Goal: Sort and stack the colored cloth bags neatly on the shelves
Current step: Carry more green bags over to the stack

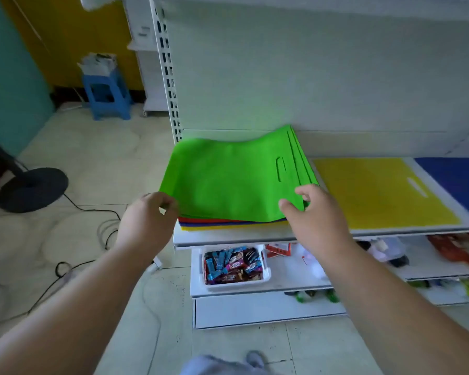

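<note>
both hands, left hand (149, 215) and right hand (313, 212), pinch the green bag (228, 180) atop the mixed pile (228, 224). yellow bag (377, 190) at 3 o'clock is already laid out; most sorting remains.

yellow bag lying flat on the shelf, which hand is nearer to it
Right. The right hand grips the green bag's corner beside the yellow bag; the left hand holds the far corner.

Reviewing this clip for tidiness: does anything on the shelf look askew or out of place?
Yes. The green bag tops a mixed pile of red, blue and yellow edges, its far edge riding up against the back panel. The yellow bag lies flat.
</note>
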The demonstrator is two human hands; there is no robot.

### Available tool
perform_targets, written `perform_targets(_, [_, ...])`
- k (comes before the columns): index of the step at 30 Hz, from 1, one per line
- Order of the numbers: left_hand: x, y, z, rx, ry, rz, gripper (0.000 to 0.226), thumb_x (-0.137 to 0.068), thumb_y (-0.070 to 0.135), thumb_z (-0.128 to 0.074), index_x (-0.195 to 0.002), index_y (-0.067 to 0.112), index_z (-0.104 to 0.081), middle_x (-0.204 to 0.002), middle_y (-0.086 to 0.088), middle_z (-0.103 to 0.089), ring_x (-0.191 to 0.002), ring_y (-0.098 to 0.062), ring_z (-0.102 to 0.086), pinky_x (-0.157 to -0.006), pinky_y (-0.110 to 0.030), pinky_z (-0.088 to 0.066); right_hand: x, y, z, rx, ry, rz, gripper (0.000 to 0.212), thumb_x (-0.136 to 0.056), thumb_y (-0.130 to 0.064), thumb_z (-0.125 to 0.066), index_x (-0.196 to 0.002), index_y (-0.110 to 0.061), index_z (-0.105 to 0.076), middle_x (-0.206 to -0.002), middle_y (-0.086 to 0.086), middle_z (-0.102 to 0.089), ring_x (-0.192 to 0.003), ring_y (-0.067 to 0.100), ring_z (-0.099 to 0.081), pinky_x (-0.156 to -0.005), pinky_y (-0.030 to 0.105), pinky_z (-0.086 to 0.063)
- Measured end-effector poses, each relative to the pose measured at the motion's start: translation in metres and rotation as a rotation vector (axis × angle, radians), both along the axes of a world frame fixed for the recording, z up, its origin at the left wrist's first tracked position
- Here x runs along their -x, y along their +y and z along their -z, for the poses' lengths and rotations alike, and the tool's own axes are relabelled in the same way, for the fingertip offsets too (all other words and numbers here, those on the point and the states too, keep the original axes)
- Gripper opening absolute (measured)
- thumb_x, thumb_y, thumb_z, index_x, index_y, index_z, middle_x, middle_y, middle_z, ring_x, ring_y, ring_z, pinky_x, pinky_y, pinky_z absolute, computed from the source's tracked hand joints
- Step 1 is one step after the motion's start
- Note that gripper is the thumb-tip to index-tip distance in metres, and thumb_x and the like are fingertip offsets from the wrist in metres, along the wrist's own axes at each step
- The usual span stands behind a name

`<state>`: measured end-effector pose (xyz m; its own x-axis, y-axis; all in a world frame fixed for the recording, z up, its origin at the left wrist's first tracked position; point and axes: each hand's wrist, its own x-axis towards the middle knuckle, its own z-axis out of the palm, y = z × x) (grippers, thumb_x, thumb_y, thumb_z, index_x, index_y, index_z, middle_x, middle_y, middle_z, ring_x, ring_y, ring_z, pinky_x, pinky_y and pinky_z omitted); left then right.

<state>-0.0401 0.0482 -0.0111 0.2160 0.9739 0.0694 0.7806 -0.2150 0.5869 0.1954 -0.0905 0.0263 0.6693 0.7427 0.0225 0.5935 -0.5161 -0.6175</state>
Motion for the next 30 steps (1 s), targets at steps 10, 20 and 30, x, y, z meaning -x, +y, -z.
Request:
perform_targets(10, [0.008,0.045,-0.016,0.38,-0.151,0.147,0.019,-0.082,0.006,-0.06,-0.088,0.024,-0.064,-0.06,0.002,-0.068,-0.047,-0.018,-0.051,-0.056,-0.026,-0.041,-0.005,0.039,-0.012,0.126,0.101,-0.129,0.042,-0.091,-0.018,-0.066,-0.129,-0.029,-0.055,-0.072,-0.004,-0.065,-0.044,0.001,-0.061,-0.034,0.013,-0.034])
perform_targets(20, [0.026,0.021,0.0,0.418,-0.203,0.118,0.016,-0.086,0.011,-0.058,-0.088,0.026,-0.063,-0.048,-0.003,-0.059,-0.044,-0.017,-0.048,-0.054,-0.027,-0.034,0.002,-0.003,-0.001,0.205,-0.238,-0.068,0.058,-0.092,-0.04,-0.061,-0.143,-0.02,-0.041,-0.14,0.011,-0.037,-0.092,0.021,-0.054,-0.081,0.027,-0.041])
perform_targets(30, [0.047,0.015,-0.015,0.485,-0.315,0.054,0.014,-0.088,0.008,-0.064,-0.093,0.021,-0.066,-0.07,-0.008,-0.056,-0.051,-0.021,-0.048,-0.052,-0.026,-0.034,0.008,-0.013,-0.007,0.128,0.138,-0.067,0.054,-0.088,-0.039,-0.068,-0.137,-0.028,-0.047,-0.128,0.011,-0.054,-0.086,0.011,-0.056,-0.076,0.029,-0.045])
